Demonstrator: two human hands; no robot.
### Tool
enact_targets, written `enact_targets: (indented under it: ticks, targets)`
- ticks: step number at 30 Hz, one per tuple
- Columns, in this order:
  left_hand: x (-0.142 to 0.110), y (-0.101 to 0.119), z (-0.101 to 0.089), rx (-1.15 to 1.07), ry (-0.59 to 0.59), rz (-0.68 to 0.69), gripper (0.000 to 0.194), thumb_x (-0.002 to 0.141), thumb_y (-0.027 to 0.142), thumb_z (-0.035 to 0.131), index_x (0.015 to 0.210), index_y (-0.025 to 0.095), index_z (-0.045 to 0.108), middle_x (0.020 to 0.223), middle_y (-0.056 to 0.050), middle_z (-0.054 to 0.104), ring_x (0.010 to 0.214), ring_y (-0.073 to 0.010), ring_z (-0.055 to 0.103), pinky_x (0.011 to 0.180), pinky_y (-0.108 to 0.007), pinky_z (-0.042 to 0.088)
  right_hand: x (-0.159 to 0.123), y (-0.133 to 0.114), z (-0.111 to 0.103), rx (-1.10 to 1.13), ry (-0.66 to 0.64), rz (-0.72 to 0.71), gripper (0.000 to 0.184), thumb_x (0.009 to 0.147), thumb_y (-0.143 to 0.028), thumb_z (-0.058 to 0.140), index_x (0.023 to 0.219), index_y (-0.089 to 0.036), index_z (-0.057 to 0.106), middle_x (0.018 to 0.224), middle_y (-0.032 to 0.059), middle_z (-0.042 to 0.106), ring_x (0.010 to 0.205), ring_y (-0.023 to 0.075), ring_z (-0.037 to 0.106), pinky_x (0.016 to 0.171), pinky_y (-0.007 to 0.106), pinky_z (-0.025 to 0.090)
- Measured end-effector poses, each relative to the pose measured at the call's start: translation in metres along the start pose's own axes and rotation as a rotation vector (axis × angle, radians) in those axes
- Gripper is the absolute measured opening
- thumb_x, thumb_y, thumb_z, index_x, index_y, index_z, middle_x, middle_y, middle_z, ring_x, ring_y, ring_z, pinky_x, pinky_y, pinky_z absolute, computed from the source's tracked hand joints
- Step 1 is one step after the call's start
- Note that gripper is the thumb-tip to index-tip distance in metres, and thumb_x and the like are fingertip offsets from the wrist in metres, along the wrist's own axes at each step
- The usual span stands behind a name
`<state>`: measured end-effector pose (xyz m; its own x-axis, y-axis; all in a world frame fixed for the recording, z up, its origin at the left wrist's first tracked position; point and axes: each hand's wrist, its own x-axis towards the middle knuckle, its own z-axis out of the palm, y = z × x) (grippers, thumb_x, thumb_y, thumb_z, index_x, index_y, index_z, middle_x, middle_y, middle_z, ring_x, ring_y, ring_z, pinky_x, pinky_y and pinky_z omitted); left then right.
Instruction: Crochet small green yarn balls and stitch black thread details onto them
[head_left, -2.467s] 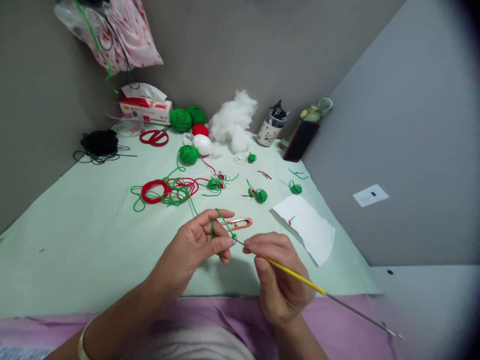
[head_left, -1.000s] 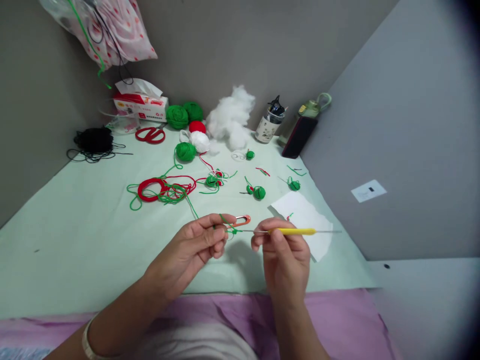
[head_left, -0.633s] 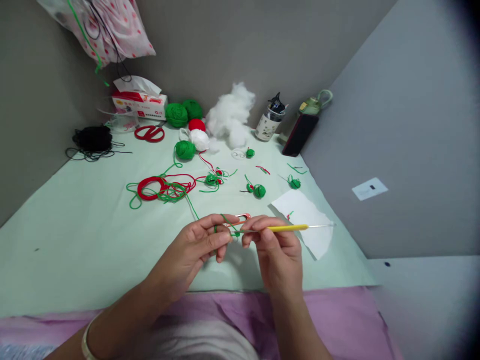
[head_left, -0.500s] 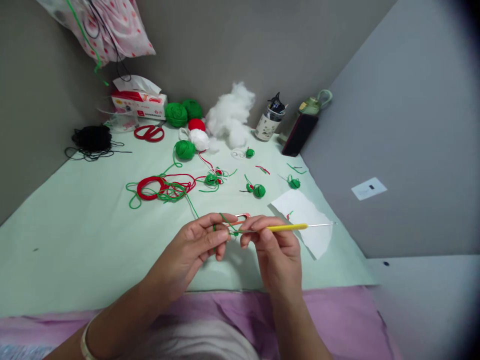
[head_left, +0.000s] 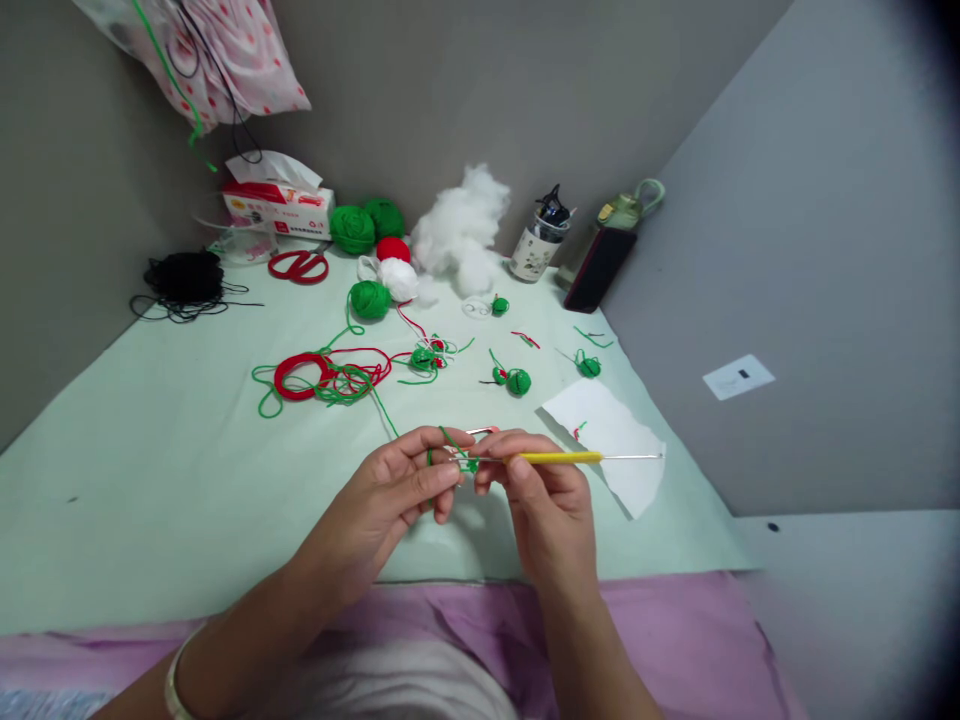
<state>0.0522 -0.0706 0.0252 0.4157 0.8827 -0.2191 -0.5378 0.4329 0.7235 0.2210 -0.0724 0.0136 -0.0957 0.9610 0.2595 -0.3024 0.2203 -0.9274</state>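
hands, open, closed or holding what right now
Left hand: closed, holding thin green yarn.
Right hand: closed, holding a slim metal hook with a yellow handle.

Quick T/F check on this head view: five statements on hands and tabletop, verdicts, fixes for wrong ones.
1. The right hand holds the yellow-handled hook. True.
2. The other hand holds red yarn. False: the left hand holds green yarn.
3. Red-handled scissors lie near the tissue box. True.
4. That box stands at picture right. False: picture left.
5. A red-and-green thread scrap lies on the white paper. True.
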Motion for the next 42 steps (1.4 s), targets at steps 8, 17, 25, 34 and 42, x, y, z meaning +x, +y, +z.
enact_targets:
  ticks: [8, 17, 25, 34, 42]
  targets:
    - [0.0, -0.001, -0.001, -0.002, 0.005, -0.005, 0.012, 0.088, 0.022, 0.077, 0.1, 0.02, 0.077, 0.079, 0.001, 0.065, 0.063, -0.0054, 0.053, 0.06, -0.016, 0.044, 0.002, 0.002, 0.003, 0.049, 0.016, 0.002, 0.017, 0.101, -0.026, 0.06, 0.1, -0.024, 0.077, 0.098, 0.0046, 0.073, 0.076, 0.0119, 0.067, 0.069, 0.026, 0.056]
    - [0.0, 0.0, 0.003, 0.011, 0.061, 0.053, 0.017, 0.082, 0.024, 0.083, 0.097, 0.02, 0.077, 0.071, 0.004, 0.059, 0.061, -0.0063, 0.053, 0.057, -0.017, 0.042, -0.01, -0.009, -0.002, -0.531, -0.052, -0.347, 0.024, 0.101, -0.014, 0.051, 0.111, -0.024, 0.07, 0.101, 0.0062, 0.074, 0.091, 0.0183, 0.07, 0.082, 0.035, 0.058]
    - [-0.002, -0.001, 0.005, -0.07, 0.063, -0.073, 0.032, 0.08, 0.03, 0.086, 0.106, 0.017, 0.072, 0.07, 0.003, 0.059, 0.06, -0.0068, 0.048, 0.056, -0.018, 0.042, -0.02, 0.0, -0.003, -0.974, -0.118, -0.726, 0.045, 0.092, -0.004, 0.065, 0.13, -0.028, 0.069, 0.106, 0.0064, 0.074, 0.097, 0.0197, 0.073, 0.08, 0.031, 0.061]
    - [-0.001, 0.002, 0.001, 0.036, 0.062, -0.032, 0.028, 0.082, 0.024, 0.083, 0.107, 0.018, 0.071, 0.068, 0.004, 0.058, 0.058, -0.0069, 0.05, 0.056, -0.019, 0.04, -0.004, -0.008, -0.001, -0.059, 0.101, -0.108, 0.016, 0.099, -0.025, 0.062, 0.095, -0.025, 0.077, 0.084, 0.0038, 0.07, 0.068, 0.0155, 0.065, 0.06, 0.029, 0.055]
    - [-0.001, -0.001, 0.004, 0.064, 0.01, 0.014, 0.026, 0.083, 0.023, 0.081, 0.105, 0.018, 0.07, 0.075, 0.002, 0.061, 0.063, -0.0082, 0.054, 0.059, -0.02, 0.043, -0.006, 0.001, 0.007, -0.119, 0.043, -0.089, 0.018, 0.099, -0.023, 0.063, 0.103, -0.029, 0.08, 0.1, 0.0044, 0.077, 0.086, 0.0159, 0.068, 0.071, 0.028, 0.057]
